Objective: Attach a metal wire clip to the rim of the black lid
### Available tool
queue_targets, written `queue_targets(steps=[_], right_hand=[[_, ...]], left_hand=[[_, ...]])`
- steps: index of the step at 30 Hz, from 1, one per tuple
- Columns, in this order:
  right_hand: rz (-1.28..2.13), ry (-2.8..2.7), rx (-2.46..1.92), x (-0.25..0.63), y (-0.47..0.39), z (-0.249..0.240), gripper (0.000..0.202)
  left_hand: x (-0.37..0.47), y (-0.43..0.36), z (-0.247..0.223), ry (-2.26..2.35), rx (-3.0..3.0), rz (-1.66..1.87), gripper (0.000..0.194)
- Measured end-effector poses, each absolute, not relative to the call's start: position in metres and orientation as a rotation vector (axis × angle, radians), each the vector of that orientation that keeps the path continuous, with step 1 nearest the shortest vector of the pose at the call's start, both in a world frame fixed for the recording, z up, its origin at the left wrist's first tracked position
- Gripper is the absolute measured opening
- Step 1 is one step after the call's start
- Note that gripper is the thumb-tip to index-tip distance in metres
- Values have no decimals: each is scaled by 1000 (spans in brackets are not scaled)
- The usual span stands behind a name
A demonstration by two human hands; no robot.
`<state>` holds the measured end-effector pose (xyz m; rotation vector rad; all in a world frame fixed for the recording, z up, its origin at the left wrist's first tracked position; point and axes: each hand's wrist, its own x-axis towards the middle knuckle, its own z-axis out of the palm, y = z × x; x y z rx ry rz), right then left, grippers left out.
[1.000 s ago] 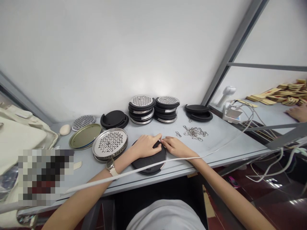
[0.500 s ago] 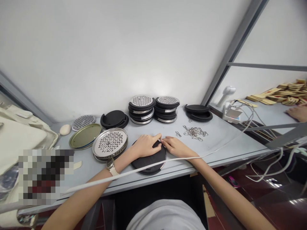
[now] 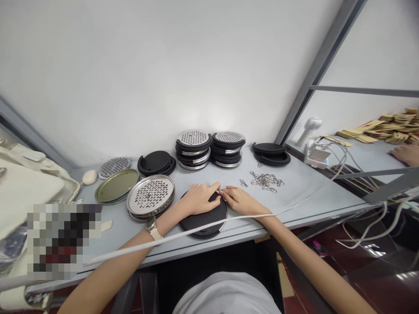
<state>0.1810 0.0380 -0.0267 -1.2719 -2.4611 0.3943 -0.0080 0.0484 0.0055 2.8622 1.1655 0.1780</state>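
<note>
A round black disc [image 3: 206,220] lies near the table's front edge, under both hands. My left hand [image 3: 199,198] rests over its upper left part, fingers bent and closed at the disc's far rim. From the right, my right hand [image 3: 237,199] meets it there, its fingertips pinched together. Something small and shiny shows between the fingertips, too small to make out. A pile of metal clips [image 3: 266,181] lies right of my right hand. Left of the disc sits a perforated metal disc [image 3: 150,195] on a stack.
Two stacks of black and silver discs [image 3: 193,150] stand by the wall, with black rings [image 3: 270,155] to their right. A green lid [image 3: 118,185] lies at left. A white cable [image 3: 183,231] crosses before my hands. Another person's hand [image 3: 406,153] shows far right.
</note>
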Motion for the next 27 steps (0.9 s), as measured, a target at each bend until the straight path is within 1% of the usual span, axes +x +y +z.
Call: queue_targets(steps=[11,27], right_hand=[[402,-2451,-1293,181,38,-25,40],[391,-2447,-1259,182,39,-30,39]], left_hand=[[-7,49,7,1229,2791,184,26],[-7,50,4,1202,2826,206,26]])
